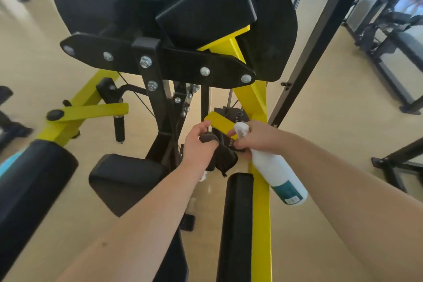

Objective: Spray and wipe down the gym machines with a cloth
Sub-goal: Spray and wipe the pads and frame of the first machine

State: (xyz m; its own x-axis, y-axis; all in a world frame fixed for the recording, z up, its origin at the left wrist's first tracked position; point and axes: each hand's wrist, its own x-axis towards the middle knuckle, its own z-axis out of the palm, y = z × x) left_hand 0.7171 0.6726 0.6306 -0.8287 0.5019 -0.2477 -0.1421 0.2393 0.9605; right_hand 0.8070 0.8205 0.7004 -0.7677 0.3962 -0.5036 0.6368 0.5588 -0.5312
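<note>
Dark cloth [223,159] is bunched in your left hand [199,144], fingers curled round its top while the rest hangs below them. Your right hand [258,137] is wrapped round the neck of the white spray bottle [277,174], with the nozzle aimed toward the left fingers and the body trailing back under your forearm. Its fingertips appear to touch the cloth too, though blur makes that uncertain. The 2 hands sit just below the short yellow lever [219,121], which looks like the part you are on now. No wet sheen or streaks show anywhere, so you cannot tell what is already wiped. Judging by this, plenty is left: the seat pad [123,178] left of your fingers, the roller pad [238,213] nearer you, the yellow frame [261,201], and the other machines [389,52] beyond.
</note>
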